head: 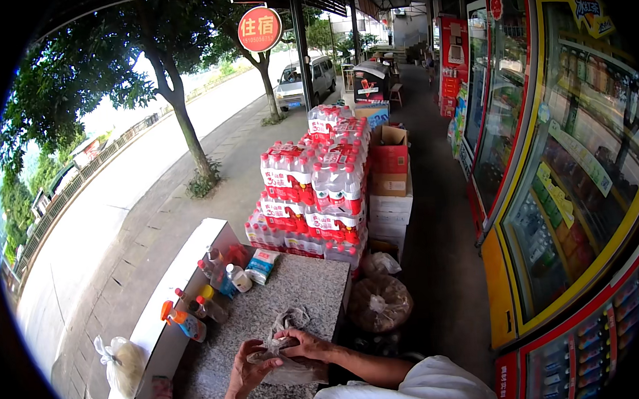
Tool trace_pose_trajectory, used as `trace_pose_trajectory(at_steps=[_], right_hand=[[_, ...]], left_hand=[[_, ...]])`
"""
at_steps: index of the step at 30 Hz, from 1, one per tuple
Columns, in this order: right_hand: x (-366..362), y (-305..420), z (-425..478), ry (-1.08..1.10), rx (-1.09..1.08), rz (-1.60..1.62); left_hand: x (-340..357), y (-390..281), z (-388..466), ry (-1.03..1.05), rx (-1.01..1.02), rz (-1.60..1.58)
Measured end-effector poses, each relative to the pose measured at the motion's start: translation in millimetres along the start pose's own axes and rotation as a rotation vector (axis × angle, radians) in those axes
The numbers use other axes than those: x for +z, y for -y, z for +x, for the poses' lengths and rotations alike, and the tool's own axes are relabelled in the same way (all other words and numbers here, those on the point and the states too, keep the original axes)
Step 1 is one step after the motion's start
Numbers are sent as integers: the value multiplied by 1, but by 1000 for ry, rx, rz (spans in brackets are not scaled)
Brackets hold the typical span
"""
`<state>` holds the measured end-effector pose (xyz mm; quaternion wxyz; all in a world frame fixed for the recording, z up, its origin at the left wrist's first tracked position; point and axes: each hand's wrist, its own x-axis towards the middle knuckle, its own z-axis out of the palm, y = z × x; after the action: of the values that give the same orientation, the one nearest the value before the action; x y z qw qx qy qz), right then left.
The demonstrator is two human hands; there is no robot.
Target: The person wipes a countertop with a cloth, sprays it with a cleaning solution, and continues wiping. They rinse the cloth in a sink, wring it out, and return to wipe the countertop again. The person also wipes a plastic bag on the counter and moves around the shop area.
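Observation:
A thin, translucent plastic bag (296,370) lies on the speckled granite counter (318,275), its gathered neck between my two hands. My left hand (252,361) is at the bag's left side, fingers curved, with the thumb and fingertips at the plastic. From the right, my right hand (305,345) pinches the bunched neck. The loose top of the bag spreads out on the counter beyond my fingers. What the bag holds cannot be made out.
Left on the counter stand an orange-topped spray bottle (187,321), a white bottle (239,278) and several condiment bottles. A tied bag (123,367) sits on the white ledge. Beyond the counter rise stacked water-bottle packs (308,200). A large filled bag (380,304) stands right, before glass-door coolers (573,186).

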<state>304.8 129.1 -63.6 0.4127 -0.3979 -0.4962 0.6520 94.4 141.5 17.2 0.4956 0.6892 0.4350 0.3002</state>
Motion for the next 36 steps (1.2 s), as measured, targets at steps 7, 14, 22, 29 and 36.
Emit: trace_pose_trajectory(at_steps=[7,14,22,29,36], right_hand=[[-5,-15,1,-24,-20,66],[-11,-25,7,45,-6,208],[-7,-1,19,77,-32,207],[-4,-15,35,120,77,174],[-85,-133,65,-185,122,-1155]], left_hand=[[-1,-15,-6,34,-13,160],[-8,11,-7,20,-130,302],[-6,36,-13,223,-338,-284],[-6,33,-13,256,-562,-548],[-29,83,-50,-63,-709,-696]])
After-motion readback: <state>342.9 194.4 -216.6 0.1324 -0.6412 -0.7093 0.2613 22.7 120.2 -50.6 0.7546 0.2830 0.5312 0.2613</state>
